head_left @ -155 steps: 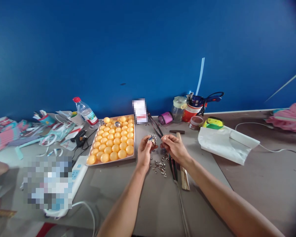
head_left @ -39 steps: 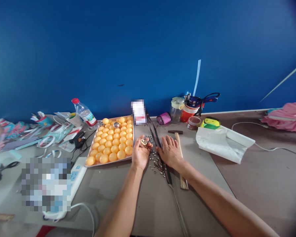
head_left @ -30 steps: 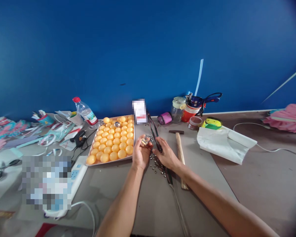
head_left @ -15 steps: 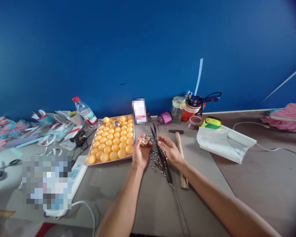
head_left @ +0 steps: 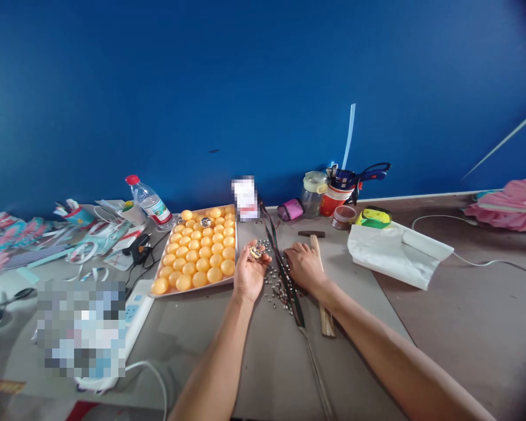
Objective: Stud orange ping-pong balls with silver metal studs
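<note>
My left hand (head_left: 249, 278) is turned palm up, its fingers curled around a small ball (head_left: 255, 252) partly covered with shiny metal studs; some yellow shows between them. Loose silver studs (head_left: 281, 287) lie scattered on the table just right of that hand. Across them runs a dark strap (head_left: 284, 269) with a long thin tail towards me. My right hand (head_left: 305, 266) is palm down on the strap's right side, fingers bent to the tabletop near the studs. Its fingertips are mostly hidden, so anything between them cannot be made out. A wooden-handled hammer (head_left: 326, 318) lies beside and partly under my right wrist.
Left stands a tray (head_left: 193, 290) of orange balls (head_left: 200, 264), one studded. Behind it is a water bottle (head_left: 151, 202). A power strip (head_left: 139, 313) and scissors (head_left: 4, 307) lie further left. A jar (head_left: 314, 193), red cup (head_left: 334, 202) and white sheet (head_left: 390, 254) are at right.
My right hand has come down to the table, its fingers changing from spread to bent. My left hand stays in about the same place with the ball. The view shifts slightly.
</note>
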`<state>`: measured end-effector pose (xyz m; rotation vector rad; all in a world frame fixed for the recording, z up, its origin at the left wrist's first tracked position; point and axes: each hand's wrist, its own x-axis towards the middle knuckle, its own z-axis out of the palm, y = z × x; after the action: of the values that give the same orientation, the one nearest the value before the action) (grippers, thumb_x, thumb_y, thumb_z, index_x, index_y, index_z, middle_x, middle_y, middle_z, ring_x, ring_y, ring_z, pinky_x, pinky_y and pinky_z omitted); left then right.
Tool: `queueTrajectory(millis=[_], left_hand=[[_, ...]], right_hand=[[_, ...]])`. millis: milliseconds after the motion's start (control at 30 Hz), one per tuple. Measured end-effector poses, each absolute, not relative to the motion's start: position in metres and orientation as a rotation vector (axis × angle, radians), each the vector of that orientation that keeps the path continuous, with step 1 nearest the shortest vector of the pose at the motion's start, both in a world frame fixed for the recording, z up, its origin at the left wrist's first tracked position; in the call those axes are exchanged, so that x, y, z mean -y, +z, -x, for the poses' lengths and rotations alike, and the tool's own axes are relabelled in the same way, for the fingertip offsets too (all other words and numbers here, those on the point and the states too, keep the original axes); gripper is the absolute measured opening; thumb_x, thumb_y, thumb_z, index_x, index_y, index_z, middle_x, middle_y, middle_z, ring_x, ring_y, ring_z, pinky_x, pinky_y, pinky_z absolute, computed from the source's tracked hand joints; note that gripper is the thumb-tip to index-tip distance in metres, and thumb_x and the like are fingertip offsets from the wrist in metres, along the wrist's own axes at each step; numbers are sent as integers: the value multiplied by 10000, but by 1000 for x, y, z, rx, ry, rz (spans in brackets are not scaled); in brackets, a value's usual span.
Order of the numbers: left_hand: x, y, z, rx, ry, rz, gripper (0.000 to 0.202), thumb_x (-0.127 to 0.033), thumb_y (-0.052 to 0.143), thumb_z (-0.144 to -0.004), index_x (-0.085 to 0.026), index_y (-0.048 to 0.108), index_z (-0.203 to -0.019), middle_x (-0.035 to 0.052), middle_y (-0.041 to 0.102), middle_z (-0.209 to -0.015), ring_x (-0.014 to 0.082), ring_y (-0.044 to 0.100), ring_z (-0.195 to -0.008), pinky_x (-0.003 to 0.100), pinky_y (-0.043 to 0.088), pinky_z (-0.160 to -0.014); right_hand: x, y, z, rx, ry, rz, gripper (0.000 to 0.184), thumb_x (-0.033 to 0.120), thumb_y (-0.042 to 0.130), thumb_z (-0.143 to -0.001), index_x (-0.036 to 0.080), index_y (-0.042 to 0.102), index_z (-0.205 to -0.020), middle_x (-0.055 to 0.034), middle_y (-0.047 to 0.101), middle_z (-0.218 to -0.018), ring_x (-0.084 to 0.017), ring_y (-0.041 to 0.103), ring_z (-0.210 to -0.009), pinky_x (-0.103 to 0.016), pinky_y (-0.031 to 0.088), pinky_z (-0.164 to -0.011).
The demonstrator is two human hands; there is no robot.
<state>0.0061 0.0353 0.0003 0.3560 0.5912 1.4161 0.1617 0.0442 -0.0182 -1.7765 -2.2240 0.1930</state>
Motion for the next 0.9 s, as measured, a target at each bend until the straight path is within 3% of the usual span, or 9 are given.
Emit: queueTrajectory(millis=[233,433,533,667,900], left_hand=[[-36,-1,-8,-567,1390,-384,254,-332,597,-780,-155,608,-962,53,638,-821,134,588,-663,304,479,-701],[-32,3,-8,-532,1367,-397,267,-239,614,-748,-169,605,-1005,52,646,-868,139,606,-712,294,465,-735],[-31,4,-7,-473,1332,-392,316,-205,597,-732,-176,598,-1046,59,649,-908,152,614,-754,311,457,-775],[-31,4,-6,-436,1311,-386,394,-190,589,-715,-182,580,-1109,61,646,-932,156,613,-774,334,443,-819],[-31,4,-7,-496,1311,-485,397,-232,642,-739,-210,562,-1127,36,642,-877,142,608,-734,324,445,-777]], right_hand=[[-51,-22,-167,2146,287,1707,186,146,419,-811,170,603,-812,-90,601,-870,-195,562,-813,-304,379,-751],[-56,-26,-169,1694,462,1485,103,122,438,-675,198,487,-626,-49,613,-775,-165,567,-714,-280,424,-664],[-56,-23,-170,1494,684,1448,79,160,437,-673,208,488,-638,-20,621,-689,-151,561,-579,-279,430,-584],[-57,-19,-170,1360,850,1350,50,234,492,-707,211,511,-668,39,517,-494,-143,513,-474,-268,401,-517],[-54,-11,-160,1063,1228,1058,215,379,651,-679,177,578,-693,54,496,-493,-83,419,-424,-234,310,-458]])
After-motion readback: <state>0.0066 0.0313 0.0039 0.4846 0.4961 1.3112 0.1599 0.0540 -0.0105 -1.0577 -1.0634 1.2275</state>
